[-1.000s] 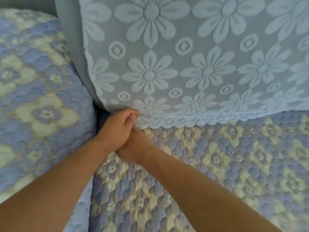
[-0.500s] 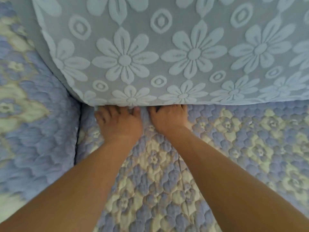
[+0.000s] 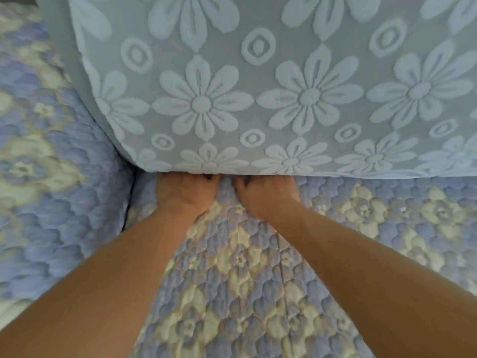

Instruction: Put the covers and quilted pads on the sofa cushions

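Both hands, the left hand (image 3: pixel 186 193) and right hand (image 3: pixel 267 194), push fingers under the lace-covered back cushion (image 3: pixel 258 99); their grip is hidden. The quilted seat pad (image 3: pixel 232 280) already lies in place, so only tucking seems left here.

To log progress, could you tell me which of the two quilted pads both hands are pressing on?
The quilted pad on the seat, below the daisy-lace back cushion. The other pad drapes the armrest at left, untouched.

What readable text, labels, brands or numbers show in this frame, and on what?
None. No words, numbers, tags or logos show anywhere.
Pale blue back cushion cover with raised white daisies and ovals: pattern only.
Blue and cream quilted floral seat pad: pattern only.
Left hand and right hand, fingertips hidden under the cushion's lower edge: nothing written.
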